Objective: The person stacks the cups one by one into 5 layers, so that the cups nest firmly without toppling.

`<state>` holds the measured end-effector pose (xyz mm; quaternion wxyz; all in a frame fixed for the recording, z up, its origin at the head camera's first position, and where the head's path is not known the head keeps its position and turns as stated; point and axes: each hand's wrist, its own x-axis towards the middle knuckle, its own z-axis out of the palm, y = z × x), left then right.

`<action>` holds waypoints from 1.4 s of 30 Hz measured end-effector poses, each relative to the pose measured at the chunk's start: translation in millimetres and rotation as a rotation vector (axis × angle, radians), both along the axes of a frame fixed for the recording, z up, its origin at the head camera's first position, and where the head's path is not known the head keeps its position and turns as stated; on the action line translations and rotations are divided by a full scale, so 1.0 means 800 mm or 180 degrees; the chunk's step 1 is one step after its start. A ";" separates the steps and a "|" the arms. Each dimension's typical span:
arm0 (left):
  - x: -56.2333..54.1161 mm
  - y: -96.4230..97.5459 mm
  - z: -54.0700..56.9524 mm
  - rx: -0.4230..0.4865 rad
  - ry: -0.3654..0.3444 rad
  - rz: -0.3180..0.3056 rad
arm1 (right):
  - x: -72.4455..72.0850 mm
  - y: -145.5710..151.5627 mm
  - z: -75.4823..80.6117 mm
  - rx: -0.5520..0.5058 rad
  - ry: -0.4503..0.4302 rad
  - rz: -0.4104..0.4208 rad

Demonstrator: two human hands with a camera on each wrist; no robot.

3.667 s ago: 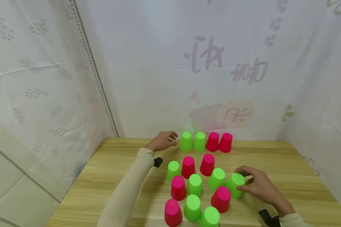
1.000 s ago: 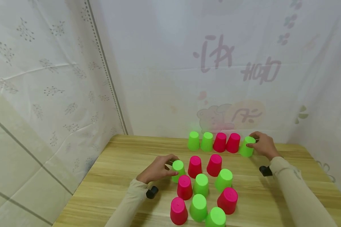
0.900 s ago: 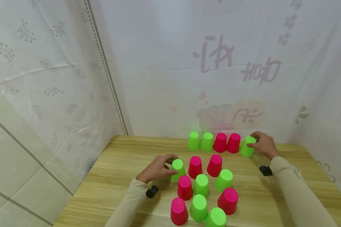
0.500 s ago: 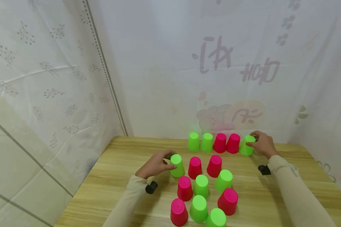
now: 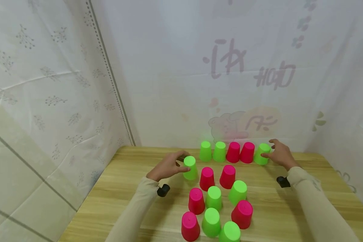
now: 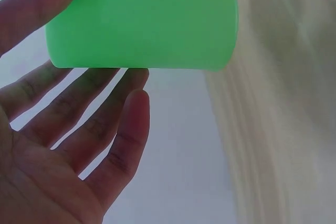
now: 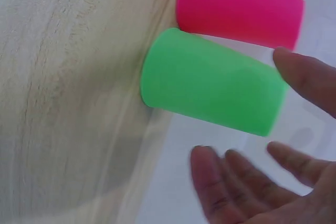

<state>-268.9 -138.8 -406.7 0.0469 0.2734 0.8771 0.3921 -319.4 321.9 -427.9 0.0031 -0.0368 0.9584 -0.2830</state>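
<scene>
My left hand [image 5: 168,167] grips a green cup [image 5: 190,168] between thumb and fingers, left of the back row. In the left wrist view that green cup [image 6: 142,22] shows the thumb on one side and fingertips against the other. On the far right, my right hand [image 5: 280,154] is spread beside the green cup [image 5: 262,154] that ends the back row. The right wrist view shows this green cup [image 7: 210,82] upside down on the table; the fingers [image 7: 210,177] are apart from it, and the thumb is close to its upper end.
Two green cups, one of them a left-end cup [image 5: 205,151], and two pink cups [image 5: 247,153] fill the back row. Several more pink and green cups stand inverted nearer me, including a front pink cup [image 5: 190,227]. A curtain [image 5: 169,84] hangs behind the wooden table [image 5: 109,188].
My right hand carried a green cup from the front right to the back row's right end, then loosened from it. My left hand took a green cup and moved it toward the back.
</scene>
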 end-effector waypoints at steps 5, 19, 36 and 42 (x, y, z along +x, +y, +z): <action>-0.019 0.015 0.013 0.0044 0.0106 -0.0075 | 0.019 0.006 0.009 0.0159 -0.0026 -0.0025; -0.070 0.045 0.023 0.0087 0.0109 -0.0001 | 0.099 -0.032 -0.009 0.0238 0.0582 0.0025; -0.109 0.105 0.044 0.0266 0.0235 0.0378 | 0.179 -0.091 0.009 -0.1561 -0.0763 0.1012; -0.121 0.120 0.033 0.0295 0.0230 0.0523 | 0.205 -0.102 -0.004 -0.1419 -0.0699 0.0970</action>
